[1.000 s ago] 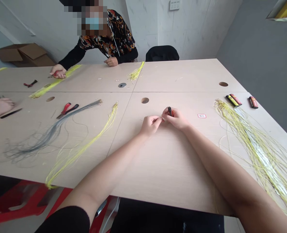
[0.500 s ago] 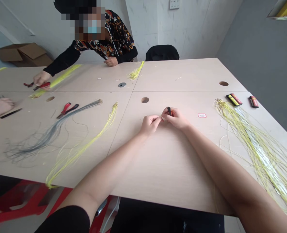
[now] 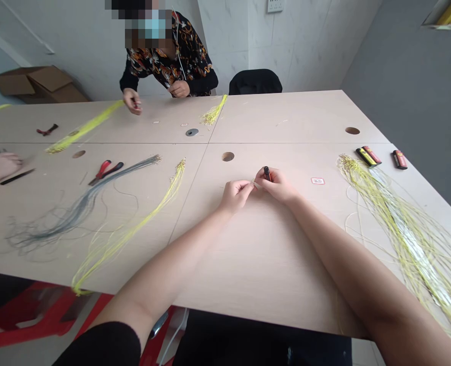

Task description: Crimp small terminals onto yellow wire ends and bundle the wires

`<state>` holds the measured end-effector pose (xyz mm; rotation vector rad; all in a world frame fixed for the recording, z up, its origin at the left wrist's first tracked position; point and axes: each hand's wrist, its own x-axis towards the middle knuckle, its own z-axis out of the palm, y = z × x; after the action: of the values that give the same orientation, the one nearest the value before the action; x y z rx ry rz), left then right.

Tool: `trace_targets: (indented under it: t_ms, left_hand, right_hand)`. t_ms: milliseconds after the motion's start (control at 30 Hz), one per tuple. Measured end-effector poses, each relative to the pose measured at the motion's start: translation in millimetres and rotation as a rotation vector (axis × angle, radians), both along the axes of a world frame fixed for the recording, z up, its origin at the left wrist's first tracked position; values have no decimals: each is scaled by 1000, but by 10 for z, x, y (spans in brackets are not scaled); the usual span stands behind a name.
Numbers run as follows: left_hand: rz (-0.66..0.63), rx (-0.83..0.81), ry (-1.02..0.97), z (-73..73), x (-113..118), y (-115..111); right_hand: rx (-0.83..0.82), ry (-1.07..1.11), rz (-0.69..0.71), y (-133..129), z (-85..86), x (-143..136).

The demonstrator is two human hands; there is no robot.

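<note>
My left hand (image 3: pixel 237 194) is closed in a pinch above the table, its fingertips meeting those of my right hand. My right hand (image 3: pixel 276 184) is closed around a small black-topped stick tool (image 3: pixel 267 173) with a bit of orange-red, standing upright between the fingers. Its lower end is hidden, so its kind is unclear. A tiny pale bit (image 3: pixel 253 182) shows where the fingertips meet; I cannot make out what it is. To the right lies a loose bundle of yellow cords (image 3: pixel 393 218), and to the left a thinner yellow bundle (image 3: pixel 145 221).
A grey cord bundle (image 3: pixel 84 203) and red-and-black pliers (image 3: pixel 105 172) lie left. Several small red, black and yellow items (image 3: pixel 367 156) sit at the right edge. A small label (image 3: pixel 317 181) is near my right hand. A masked co-worker (image 3: pixel 172 61) stands opposite; another person's hand (image 3: pixel 4 165) is far left.
The co-worker opposite has drawn an arm back from the far yellow bundle, and the red-handled tool under that hand is gone from there. My hands have barely moved.
</note>
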<state>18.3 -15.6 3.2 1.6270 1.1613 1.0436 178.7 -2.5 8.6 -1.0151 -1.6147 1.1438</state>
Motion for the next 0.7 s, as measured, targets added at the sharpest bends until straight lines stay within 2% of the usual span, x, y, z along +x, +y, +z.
trace_targets:
  t_ms: [367, 533, 700]
  left_hand:
    - [-3, 30, -23, 2, -7, -8]
    - [7, 178, -23, 14, -15, -47]
    - [20, 355, -3, 23, -19, -71]
  right_hand:
    - [-68, 86, -52, -7, -1, 5]
    - [-166, 257, -76, 45, -91, 23]
    - [-278, 354, 9, -22, -37, -28]
